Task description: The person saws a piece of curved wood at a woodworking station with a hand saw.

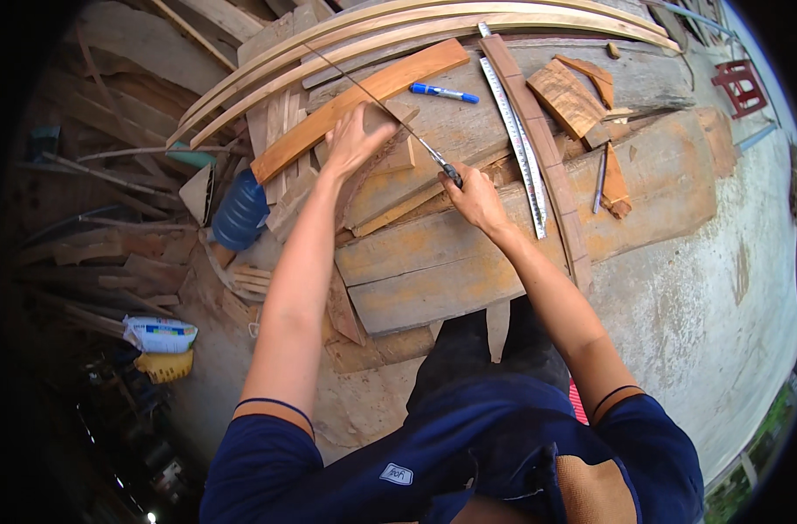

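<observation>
left hand (353, 140): upper middle, fingers spread flat, pressing a small wood piece (397, 157)
right hand (474, 197): centre, fingers wrapped round thin saw (377, 100) handle
surface (433, 271): rough planks

Outdoor daylight, even | pale stained concrete floor (721, 297) right of plank workbench (433, 271) | scrap timber pile (110, 253) left of bench — dim, shadowed | red plastic stool (741, 86) beyond bench's far-right end

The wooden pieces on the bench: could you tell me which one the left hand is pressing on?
The small pale wood piece under the left hand, crossed by the thin saw blade; the long orange plank lies just beyond.
</observation>
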{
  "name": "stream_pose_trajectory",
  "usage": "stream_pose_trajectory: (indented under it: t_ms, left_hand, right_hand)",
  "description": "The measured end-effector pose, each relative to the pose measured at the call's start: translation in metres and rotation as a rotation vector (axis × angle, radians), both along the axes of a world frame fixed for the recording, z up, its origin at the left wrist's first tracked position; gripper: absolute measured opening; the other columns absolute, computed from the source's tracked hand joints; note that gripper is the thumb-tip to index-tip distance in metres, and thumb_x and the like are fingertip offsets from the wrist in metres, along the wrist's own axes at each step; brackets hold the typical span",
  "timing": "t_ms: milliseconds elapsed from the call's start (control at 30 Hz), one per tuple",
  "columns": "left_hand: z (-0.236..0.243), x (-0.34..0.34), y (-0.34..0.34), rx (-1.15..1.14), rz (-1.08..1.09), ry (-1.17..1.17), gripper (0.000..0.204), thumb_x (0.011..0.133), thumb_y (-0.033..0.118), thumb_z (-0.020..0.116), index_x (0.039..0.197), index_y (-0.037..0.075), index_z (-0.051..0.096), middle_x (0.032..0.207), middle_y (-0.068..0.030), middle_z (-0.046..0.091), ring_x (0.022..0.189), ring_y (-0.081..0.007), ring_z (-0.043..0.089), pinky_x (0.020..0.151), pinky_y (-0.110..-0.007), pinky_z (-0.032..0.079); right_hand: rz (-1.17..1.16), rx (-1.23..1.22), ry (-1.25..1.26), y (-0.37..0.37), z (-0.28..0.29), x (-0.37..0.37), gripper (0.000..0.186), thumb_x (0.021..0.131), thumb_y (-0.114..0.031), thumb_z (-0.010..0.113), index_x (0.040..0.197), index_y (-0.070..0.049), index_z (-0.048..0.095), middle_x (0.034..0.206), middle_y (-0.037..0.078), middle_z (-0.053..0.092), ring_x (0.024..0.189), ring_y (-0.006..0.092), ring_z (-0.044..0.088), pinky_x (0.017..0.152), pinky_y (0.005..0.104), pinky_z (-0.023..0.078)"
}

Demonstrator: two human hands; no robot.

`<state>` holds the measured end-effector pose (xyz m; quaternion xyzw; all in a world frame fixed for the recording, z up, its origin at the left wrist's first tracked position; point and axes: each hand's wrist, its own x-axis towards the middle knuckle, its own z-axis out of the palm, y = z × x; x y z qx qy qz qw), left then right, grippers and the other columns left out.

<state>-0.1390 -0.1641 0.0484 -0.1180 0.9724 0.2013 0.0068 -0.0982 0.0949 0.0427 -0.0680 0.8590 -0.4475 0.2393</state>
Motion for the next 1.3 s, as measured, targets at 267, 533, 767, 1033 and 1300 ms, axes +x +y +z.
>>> stream_pose_trajectory:
  t_ms: [267, 533, 767, 1033, 1300]
  left_hand:
    - [0.020, 0.003, 0.011, -0.228, -0.180, -0.261, 0.114, 0.066, 0.048, 0.088, 0.155, 0.010, 0.028, 0.141, -0.0211, 0.048, 0.130, -0.0378, 0.048, 0.105, -0.050, 0.040]
    - [0.021, 0.018, -0.012, -0.241, -0.256, -0.242, 0.109, 0.071, 0.047, 0.084, 0.155, 0.007, 0.026, 0.142, -0.0218, 0.045, 0.132, -0.0382, 0.045, 0.106, -0.050, 0.039]
    - [0.021, 0.023, -0.042, -0.216, -0.147, -0.340, 0.109, 0.074, 0.051, 0.080, 0.156, 0.007, 0.023, 0.151, -0.0238, 0.038, 0.138, -0.0390, 0.039, 0.109, -0.055, 0.035]
    - [0.006, -0.007, -0.034, 0.103, 0.417, -0.229, 0.045, 0.100, 0.035, 0.037, 0.123, 0.010, 0.067, 0.130, -0.0133, 0.065, 0.124, -0.0295, 0.057, 0.107, -0.049, 0.031]
    - [-0.001, -0.009, 0.004, -0.297, 0.499, -0.062, 0.046, 0.103, 0.032, 0.037, 0.093, 0.007, 0.075, 0.108, -0.0097, 0.072, 0.107, -0.0252, 0.062, 0.097, -0.041, 0.035]
  right_hand:
    - [-0.003, 0.030, 0.026, -0.001, 0.004, 0.004, 0.026, 0.094, -0.028, 0.058, 0.098, -0.003, 0.065, 0.083, 0.026, 0.066, 0.087, 0.0464, 0.064, 0.077, 0.0518, 0.049]
    - [-0.034, 0.048, 0.079, -0.025, 0.011, 0.028, 0.025, 0.093, -0.027, 0.058, 0.098, -0.003, 0.064, 0.087, 0.029, 0.065, 0.091, 0.0480, 0.063, 0.079, 0.0527, 0.049]
    - [0.011, 0.065, 0.135, -0.056, 0.010, 0.024, 0.025, 0.094, -0.027, 0.056, 0.101, -0.006, 0.066, 0.088, 0.027, 0.067, 0.091, 0.0478, 0.063, 0.080, 0.0544, 0.050]
    - [0.052, 0.048, 0.094, -0.056, 0.003, 0.025, 0.022, 0.093, -0.023, 0.056, 0.103, -0.007, 0.066, 0.088, 0.027, 0.067, 0.089, 0.0469, 0.064, 0.080, 0.0540, 0.050]
    - [0.063, 0.015, 0.042, -0.053, -0.011, 0.025, 0.019, 0.091, -0.021, 0.060, 0.102, -0.006, 0.061, 0.084, 0.027, 0.067, 0.086, 0.0483, 0.064, 0.078, 0.0552, 0.050]
